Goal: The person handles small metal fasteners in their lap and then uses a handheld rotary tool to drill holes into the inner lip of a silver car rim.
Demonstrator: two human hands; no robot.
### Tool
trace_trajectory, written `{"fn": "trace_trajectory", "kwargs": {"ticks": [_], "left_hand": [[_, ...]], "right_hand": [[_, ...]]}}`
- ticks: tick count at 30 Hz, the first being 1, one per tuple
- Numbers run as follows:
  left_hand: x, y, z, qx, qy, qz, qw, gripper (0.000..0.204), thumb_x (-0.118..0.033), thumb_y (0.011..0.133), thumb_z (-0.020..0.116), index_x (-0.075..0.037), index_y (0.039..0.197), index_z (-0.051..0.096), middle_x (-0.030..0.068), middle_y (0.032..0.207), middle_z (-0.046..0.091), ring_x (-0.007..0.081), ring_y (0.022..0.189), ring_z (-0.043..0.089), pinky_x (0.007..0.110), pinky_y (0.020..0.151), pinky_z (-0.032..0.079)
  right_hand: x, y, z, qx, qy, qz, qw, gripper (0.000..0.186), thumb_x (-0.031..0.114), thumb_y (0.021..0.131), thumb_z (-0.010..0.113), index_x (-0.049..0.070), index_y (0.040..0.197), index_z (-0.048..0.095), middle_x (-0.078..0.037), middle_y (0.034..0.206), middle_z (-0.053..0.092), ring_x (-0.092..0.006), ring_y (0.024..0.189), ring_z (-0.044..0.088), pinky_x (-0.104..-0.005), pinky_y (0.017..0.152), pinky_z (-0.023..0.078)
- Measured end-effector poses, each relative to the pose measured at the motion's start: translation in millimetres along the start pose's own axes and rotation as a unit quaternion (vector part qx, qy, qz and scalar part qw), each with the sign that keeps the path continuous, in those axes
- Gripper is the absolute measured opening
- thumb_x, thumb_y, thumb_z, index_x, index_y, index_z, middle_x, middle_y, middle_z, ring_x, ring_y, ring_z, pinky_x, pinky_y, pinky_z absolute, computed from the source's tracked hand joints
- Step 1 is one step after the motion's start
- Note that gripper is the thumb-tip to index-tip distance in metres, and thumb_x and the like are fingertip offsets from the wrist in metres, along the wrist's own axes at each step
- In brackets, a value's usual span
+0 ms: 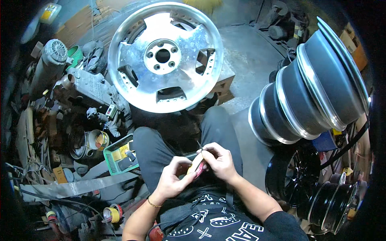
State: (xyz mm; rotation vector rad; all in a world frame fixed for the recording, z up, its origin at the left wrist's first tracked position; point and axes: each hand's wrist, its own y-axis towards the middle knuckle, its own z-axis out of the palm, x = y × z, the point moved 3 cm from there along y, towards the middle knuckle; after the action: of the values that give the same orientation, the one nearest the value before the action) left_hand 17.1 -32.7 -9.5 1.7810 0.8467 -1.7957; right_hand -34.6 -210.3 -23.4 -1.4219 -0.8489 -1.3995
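Above my lap I hold a small yellow and red hand tool (196, 164) with a thin dark tip pointing away from me; its exact kind is not clear. My left hand (175, 174) closes around its near end, thumb along the red side. The fingers of my right hand (219, 162) pinch it near the tip. Just beyond my knees, a large polished silver wheel rim (187, 76) faces up, with a ring of bolt holes round its centre bore and wide openings between its spokes.
Several silver-lipped wheel barrels (291, 102) lean stacked at the right, above a black spoked wheel (277, 176). On the left are a green plastic basket (109, 160), a dusty grey motor (92, 86), a bucket (100, 139) and tape rolls (113, 214). Cables trail at lower left.
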Motion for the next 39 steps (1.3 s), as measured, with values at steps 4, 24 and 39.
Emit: {"fn": "trace_trajectory", "kwargs": {"ticks": [4, 24, 39], "left_hand": [[-17, 0, 0, -0.032, 0.186, 0.082, 0.979, 0.026, -0.006, 0.080, 0.074, 0.001, 0.100, 0.059, 0.0102, 0.082, 0.067, 0.0138, 0.077, 0.066, 0.027, 0.073, 0.052], [-2, -11, 5, -0.055, 0.132, 0.068, 0.987, 0.017, -0.005, 0.083, 0.073, 0.001, 0.096, 0.063, 0.0087, 0.083, 0.069, 0.0137, 0.078, 0.067, 0.026, 0.071, 0.052], [-2, -8, 4, -0.052, 0.162, 0.035, 0.985, 0.009, -0.006, 0.095, 0.051, 0.001, 0.101, 0.053, 0.0076, 0.081, 0.059, 0.0163, 0.070, 0.056, 0.029, 0.067, 0.047]], "right_hand": [[-7, -1, 3, -0.001, -0.068, -0.050, 0.996, 0.017, 0.012, 0.090, 0.064, -0.003, 0.098, 0.064, -0.009, 0.080, 0.069, -0.0098, 0.070, 0.063, -0.0256, 0.062, 0.050], [-10, 1, 3, -0.008, -0.073, -0.065, 0.995, 0.017, 0.010, 0.089, 0.063, -0.004, 0.098, 0.064, -0.013, 0.086, 0.071, -0.0142, 0.079, 0.067, -0.0282, 0.071, 0.052], [-10, -1, 8, -0.014, -0.030, -0.028, 0.999, 0.016, 0.012, 0.090, 0.063, -0.002, 0.099, 0.064, -0.009, 0.083, 0.070, -0.0098, 0.067, 0.063, -0.0253, 0.061, 0.050]]}}
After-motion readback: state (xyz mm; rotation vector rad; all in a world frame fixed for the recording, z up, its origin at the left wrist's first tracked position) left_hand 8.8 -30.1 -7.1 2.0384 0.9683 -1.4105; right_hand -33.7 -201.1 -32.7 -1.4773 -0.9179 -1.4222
